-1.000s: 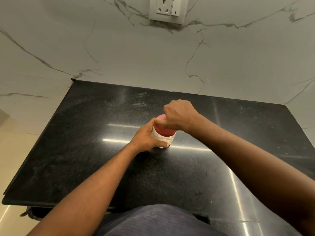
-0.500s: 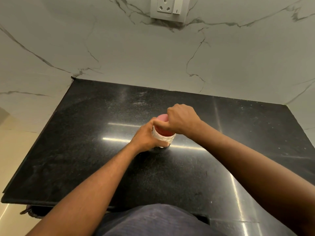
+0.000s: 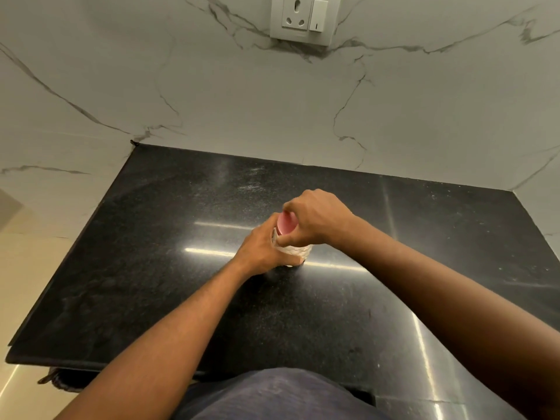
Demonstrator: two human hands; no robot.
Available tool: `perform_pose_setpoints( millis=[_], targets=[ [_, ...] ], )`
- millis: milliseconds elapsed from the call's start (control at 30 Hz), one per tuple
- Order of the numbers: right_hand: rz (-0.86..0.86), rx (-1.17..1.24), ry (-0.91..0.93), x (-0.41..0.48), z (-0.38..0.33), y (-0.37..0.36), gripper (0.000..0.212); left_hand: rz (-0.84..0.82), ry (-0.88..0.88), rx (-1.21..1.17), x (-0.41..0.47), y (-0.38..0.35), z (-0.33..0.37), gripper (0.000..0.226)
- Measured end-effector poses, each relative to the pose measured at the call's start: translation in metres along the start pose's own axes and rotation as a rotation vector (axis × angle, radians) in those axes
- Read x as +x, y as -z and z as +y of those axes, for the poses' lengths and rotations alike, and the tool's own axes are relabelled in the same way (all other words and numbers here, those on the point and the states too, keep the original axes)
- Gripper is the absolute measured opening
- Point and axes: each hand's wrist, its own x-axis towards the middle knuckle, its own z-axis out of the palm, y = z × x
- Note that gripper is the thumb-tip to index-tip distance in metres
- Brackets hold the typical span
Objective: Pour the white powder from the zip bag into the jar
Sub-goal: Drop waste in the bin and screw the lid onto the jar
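Note:
A small clear patterned jar (image 3: 303, 253) stands upright near the middle of the black countertop (image 3: 157, 268). A red lid (image 3: 286, 223) sits on top of the jar. My left hand (image 3: 262, 253) wraps the jar's body from the left. Over the lid, my right hand (image 3: 315, 218) grips it with fingers and thumb around its rim. Most of the jar is hidden by both hands. No zip bag is in view.
A marble-patterned wall rises behind the counter, with a white socket and switch plate (image 3: 303, 18) high up. White powder dust (image 3: 251, 186) streaks the counter behind the jar. The counter's left edge drops to a beige floor (image 3: 27, 283).
My right hand has turned on the lid, its thumb now lower at the lid's front. The jar and my left hand stay in place.

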Motion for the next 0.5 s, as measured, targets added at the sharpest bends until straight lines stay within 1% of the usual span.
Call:
perform_pose_setpoints(
  millis=[67, 100, 133, 167, 200, 233, 267, 300, 333, 433, 500],
  targets=[
    [0.004, -0.033, -0.136, 0.004, -0.005, -0.003, 0.076, 0.001, 0.002, -0.002, 0.0, -0.001, -0.002, 0.096],
    [0.011, -0.061, -0.173, 0.004, -0.004, -0.005, 0.079, 0.002, 0.013, -0.014, 0.0, -0.001, -0.003, 0.095],
    [0.018, -0.083, -0.172, 0.003, -0.001, -0.006, 0.08, 0.003, 0.019, -0.02, -0.001, -0.002, -0.003, 0.094],
    [-0.001, -0.053, -0.132, 0.001, 0.004, -0.006, 0.077, 0.004, 0.013, -0.023, -0.001, -0.002, -0.003, 0.093],
    [-0.06, 0.04, -0.054, -0.002, 0.009, -0.004, 0.07, 0.006, 0.007, -0.02, -0.001, -0.001, -0.003, 0.093],
    [-0.176, 0.165, 0.047, -0.004, 0.014, 0.001, 0.066, 0.008, 0.01, -0.016, -0.001, 0.0, -0.003, 0.092],
    [-0.278, 0.253, 0.14, -0.006, 0.018, 0.006, 0.075, 0.01, 0.016, -0.012, -0.001, 0.0, -0.002, 0.092],
    [-0.329, 0.276, 0.197, -0.008, 0.022, 0.008, 0.084, 0.015, 0.018, -0.009, -0.001, 0.0, -0.003, 0.092],
    [-0.317, 0.247, 0.208, -0.01, 0.022, 0.007, 0.085, 0.022, 0.015, -0.007, -0.001, 0.0, -0.003, 0.092],
    [-0.119, 0.157, 0.155, -0.008, 0.018, 0.003, 0.076, 0.021, 0.003, 0.01, -0.002, -0.001, -0.002, 0.094],
    [-0.044, 0.111, 0.085, -0.002, 0.011, 0.001, 0.071, 0.027, 0.005, 0.027, -0.002, -0.002, -0.001, 0.092]
  ],
)
